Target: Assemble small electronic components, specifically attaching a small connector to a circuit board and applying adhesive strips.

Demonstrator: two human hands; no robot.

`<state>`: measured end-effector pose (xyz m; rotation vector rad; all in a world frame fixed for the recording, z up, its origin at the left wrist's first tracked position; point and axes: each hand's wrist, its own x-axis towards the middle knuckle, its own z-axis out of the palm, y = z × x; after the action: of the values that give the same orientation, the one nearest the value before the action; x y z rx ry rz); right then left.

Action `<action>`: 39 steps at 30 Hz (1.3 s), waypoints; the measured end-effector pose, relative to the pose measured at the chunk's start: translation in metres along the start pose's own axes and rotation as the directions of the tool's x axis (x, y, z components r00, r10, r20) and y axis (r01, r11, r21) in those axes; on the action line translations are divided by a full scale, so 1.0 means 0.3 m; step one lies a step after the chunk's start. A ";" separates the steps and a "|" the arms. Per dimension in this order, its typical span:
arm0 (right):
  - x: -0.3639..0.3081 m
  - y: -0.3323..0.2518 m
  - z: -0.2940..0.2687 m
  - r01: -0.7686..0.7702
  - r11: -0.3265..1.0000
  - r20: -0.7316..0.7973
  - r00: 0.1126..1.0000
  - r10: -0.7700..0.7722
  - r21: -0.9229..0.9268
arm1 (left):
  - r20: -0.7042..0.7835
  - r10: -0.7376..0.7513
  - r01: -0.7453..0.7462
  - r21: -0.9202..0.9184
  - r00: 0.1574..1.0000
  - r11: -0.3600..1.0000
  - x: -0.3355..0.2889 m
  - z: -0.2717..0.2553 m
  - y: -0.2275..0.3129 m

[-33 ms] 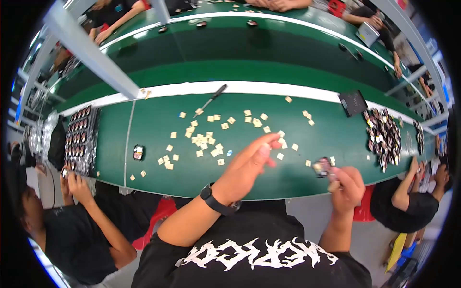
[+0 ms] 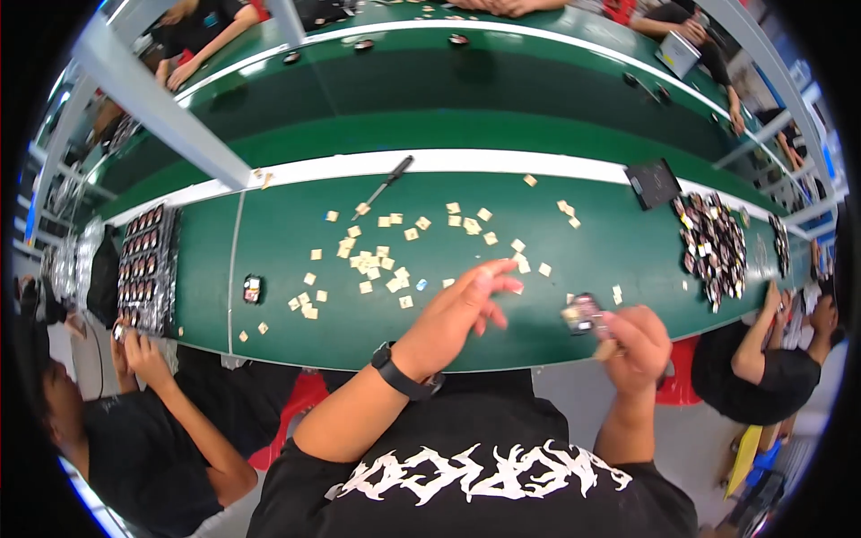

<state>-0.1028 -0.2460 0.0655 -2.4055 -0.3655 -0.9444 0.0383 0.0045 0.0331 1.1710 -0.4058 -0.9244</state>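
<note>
Nothing has shifted since the earlier frame: the left hand (image 2: 462,309) hovers open, fingers extended, just below the scattered tan square pieces (image 2: 377,264) at centre frame, while the right hand (image 2: 632,341) grips a small dark component (image 2: 581,314) at lower right. Picking one square cleanly looks best done with fingertips only. A long green desk (image 2: 269,242) fills mid-frame, with co-workers seated around it.

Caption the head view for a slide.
Left hand reaches over scattered beige tiles on a green table; right hand holds a small dark part.

Green bench (image 2: 269,242) carries a black-handled tool (image 2: 387,186), a dark tray (image 2: 652,183), a heaped pile of small parts (image 2: 713,247), racks (image 2: 148,260) at left.
</note>
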 end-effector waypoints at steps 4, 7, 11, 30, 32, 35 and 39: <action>0.071 -0.065 0.115 0.095 0.990 0.158 0.981 -0.110 0.100 | 0.228 -0.171 0.244 -0.349 0.959 0.905 -0.036 0.011 -0.046; 0.057 -0.075 0.152 0.077 0.990 0.263 0.959 -0.107 0.122 | 0.230 -0.263 0.323 -0.285 0.937 0.902 -0.032 0.001 -0.044; 0.033 -0.077 0.168 -0.195 0.974 0.318 0.936 0.150 0.117 | 0.056 -0.283 0.289 -0.211 0.957 0.934 -0.050 -0.026 -0.026; 0.000 -0.188 0.289 -0.858 0.465 0.521 0.506 0.688 0.218 | -0.255 0.089 -0.070 0.084 0.963 0.994 -0.055 -0.017 -0.165; -0.003 -0.188 0.306 -0.823 0.546 0.504 0.543 0.672 0.158 | -0.246 0.100 -0.070 0.129 0.964 0.989 -0.061 -0.019 -0.170; -0.010 -0.185 0.327 -0.740 0.657 0.462 0.638 0.616 0.146 | -0.196 0.183 -0.134 0.239 0.963 0.962 -0.066 -0.027 -0.184; -0.001 -0.194 0.346 -0.697 0.707 0.446 0.675 0.588 0.121 | -0.166 0.218 -0.144 0.371 0.962 0.917 -0.071 -0.029 -0.168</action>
<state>-0.0706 -0.1396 0.0229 -2.1669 0.2317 -0.0825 0.0116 0.0221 -0.0123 1.5168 -0.5203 -0.5725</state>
